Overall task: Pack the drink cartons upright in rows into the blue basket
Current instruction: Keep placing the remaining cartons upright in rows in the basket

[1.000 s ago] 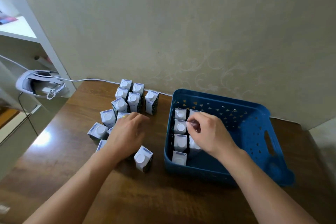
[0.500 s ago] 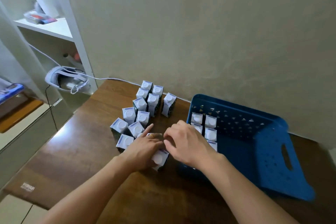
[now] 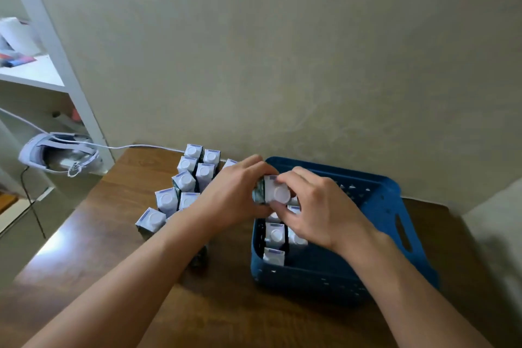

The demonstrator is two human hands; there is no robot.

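We are gripping one carton (image 3: 275, 192) with both our left hand (image 3: 236, 196) and right hand (image 3: 319, 206), fingers closed around it, above the basket's (image 3: 389, 206) left edge.

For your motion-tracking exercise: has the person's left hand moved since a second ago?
Yes. The left hand has left the cartons on the table and moved right to the blue basket's left rim, sharing a carton with the right hand.

Loose cartons (image 3: 185, 181) stand on the table (image 3: 113, 248), left of the basket (image 3: 381, 206); packed cartons (image 3: 275, 234) fill its left side.
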